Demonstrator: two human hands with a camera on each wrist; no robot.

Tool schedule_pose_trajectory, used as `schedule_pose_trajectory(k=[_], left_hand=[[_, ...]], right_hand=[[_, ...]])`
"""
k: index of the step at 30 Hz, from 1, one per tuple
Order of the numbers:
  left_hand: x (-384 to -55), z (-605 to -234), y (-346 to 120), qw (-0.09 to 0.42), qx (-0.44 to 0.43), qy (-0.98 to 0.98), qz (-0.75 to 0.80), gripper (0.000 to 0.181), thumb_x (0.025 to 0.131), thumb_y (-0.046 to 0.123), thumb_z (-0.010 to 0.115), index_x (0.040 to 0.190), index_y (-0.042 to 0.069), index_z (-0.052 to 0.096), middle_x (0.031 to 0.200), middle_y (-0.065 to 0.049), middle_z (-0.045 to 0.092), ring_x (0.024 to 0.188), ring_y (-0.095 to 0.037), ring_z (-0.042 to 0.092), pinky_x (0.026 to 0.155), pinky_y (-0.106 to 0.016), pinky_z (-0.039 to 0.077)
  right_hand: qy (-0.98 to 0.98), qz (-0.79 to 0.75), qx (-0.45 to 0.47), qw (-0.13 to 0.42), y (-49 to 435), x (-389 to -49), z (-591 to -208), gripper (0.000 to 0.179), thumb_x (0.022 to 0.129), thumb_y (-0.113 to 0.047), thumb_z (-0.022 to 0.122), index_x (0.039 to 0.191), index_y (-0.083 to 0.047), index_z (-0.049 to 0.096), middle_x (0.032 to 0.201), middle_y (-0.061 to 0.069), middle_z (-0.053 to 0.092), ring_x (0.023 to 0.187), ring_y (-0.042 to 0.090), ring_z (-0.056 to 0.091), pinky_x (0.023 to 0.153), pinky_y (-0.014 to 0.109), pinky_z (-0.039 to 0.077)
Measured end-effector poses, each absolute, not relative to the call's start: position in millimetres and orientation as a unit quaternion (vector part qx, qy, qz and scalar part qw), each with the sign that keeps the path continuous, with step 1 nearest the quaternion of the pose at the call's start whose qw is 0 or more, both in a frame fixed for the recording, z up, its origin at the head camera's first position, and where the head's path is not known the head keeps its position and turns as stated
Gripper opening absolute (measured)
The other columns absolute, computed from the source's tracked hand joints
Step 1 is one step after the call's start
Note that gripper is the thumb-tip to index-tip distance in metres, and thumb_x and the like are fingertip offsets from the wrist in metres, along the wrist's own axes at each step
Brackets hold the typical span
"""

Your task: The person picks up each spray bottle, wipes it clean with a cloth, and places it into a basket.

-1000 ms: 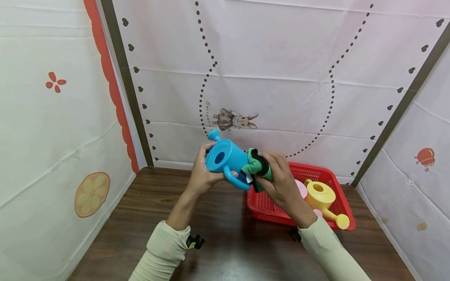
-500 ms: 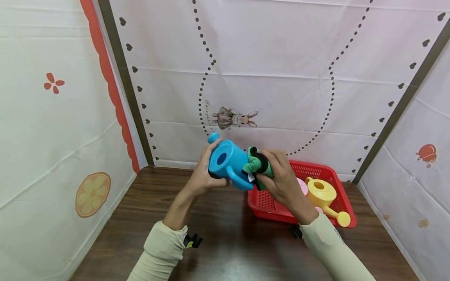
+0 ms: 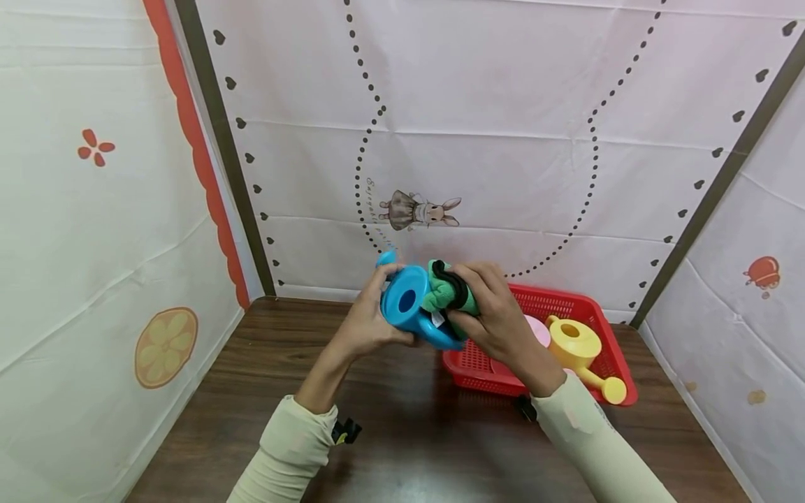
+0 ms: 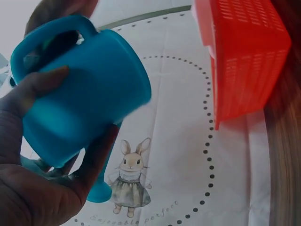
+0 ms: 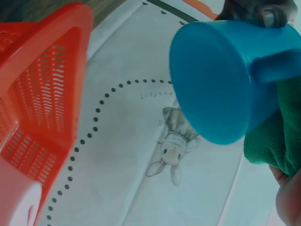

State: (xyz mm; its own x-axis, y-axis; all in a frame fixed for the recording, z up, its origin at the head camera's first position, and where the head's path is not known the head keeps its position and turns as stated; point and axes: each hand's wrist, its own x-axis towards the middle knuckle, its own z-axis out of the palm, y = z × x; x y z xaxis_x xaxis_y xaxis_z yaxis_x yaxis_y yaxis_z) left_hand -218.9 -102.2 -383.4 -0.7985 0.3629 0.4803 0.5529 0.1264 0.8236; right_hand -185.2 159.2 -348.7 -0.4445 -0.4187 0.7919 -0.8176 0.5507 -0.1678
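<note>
A blue toy watering can is held up over the table, its top with a round hole turned toward me. My left hand grips it round the body, thumb lying along the side in the left wrist view. Its handle points down and right, and the sprinkler head sticks out at the upper left. In my right hand is a bunched green cloth with black edging, touching the can near the top and handle. The right wrist view shows the can's flat base beside the cloth.
A red perforated basket stands at the back right of the dark wood table. Inside lie a yellow watering can and pink items, partly hidden by my right arm. Printed fabric walls enclose the table.
The blue can has turned and shifted slightly right and down, its top now facing me more. The cloth has moved left, from the can's body toward its top edge.
</note>
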Motion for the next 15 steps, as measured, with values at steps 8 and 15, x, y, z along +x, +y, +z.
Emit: schedule_pose_trajectory(k=[8, 15], left_hand=[[-214, -385, -103, 0.088, -0.307, -0.744, -0.587, 0.114, 0.073, 0.019, 0.106, 0.17, 0.028, 0.046, 0.166, -0.017, 0.045, 0.147, -0.044, 0.051, 0.117, -0.073, 0.05], [-212, -386, -111, 0.102, -0.283, -0.713, -0.634, 0.116, 0.073, 0.037, 0.108, 0.169, 0.022, 0.046, 0.154, -0.025, 0.052, 0.138, -0.049, 0.058, 0.113, -0.07, 0.057]], right_hand=[[-0.823, 0.303, 0.356, 0.324, 163, -183, -338, 0.056, 0.098, -0.009, 0.08, 0.151, -0.002, 0.061, 0.144, 0.022, 0.062, 0.131, 0.039, 0.057, 0.102, 0.06, 0.062], [-0.825, 0.362, 0.286, 0.327, 180, -191, -335, 0.051, 0.101, -0.005, 0.075, 0.15, 0.001, 0.061, 0.146, 0.027, 0.059, 0.132, 0.043, 0.055, 0.105, 0.064, 0.055]])
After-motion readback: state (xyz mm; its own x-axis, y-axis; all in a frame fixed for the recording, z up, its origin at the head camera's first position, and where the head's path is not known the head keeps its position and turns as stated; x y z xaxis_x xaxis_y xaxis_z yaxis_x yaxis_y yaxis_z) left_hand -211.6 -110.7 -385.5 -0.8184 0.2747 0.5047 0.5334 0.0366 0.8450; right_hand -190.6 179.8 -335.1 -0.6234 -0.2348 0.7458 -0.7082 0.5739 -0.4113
